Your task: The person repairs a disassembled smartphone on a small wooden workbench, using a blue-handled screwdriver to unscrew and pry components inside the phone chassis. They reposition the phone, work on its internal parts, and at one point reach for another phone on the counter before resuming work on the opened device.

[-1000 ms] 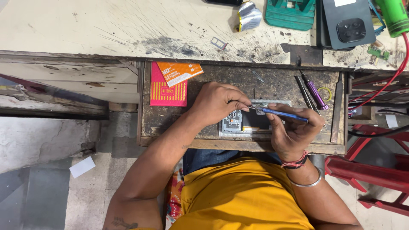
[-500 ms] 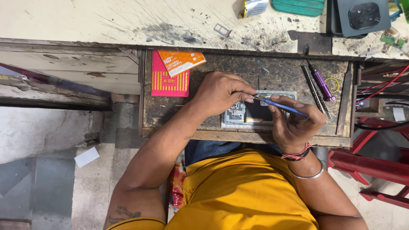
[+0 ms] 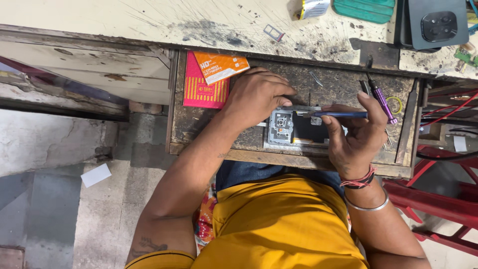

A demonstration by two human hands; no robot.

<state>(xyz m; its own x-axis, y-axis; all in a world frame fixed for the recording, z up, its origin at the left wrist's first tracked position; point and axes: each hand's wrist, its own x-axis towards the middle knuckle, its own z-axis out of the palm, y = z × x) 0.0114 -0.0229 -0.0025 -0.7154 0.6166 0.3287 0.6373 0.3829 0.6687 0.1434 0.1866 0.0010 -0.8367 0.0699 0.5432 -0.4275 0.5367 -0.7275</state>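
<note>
I see the left hand (image 3: 256, 97) pressed flat on the opened phone (image 3: 298, 128) in the drawer; right hand (image 3: 356, 132) pinches a blue screwdriver (image 3: 338, 114) over it. A pink package (image 3: 201, 92) under an orange box (image 3: 220, 65) lies at drawer's left corner.

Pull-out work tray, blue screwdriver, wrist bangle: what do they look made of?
Pull-out work tray: wood, probably; dark, worn, scratched, with a paler plank edge in front. Blue screwdriver in the right hand: likely anodised metal, smooth with a slight sheen. Wrist bangle: metal, silver and shiny.
</note>
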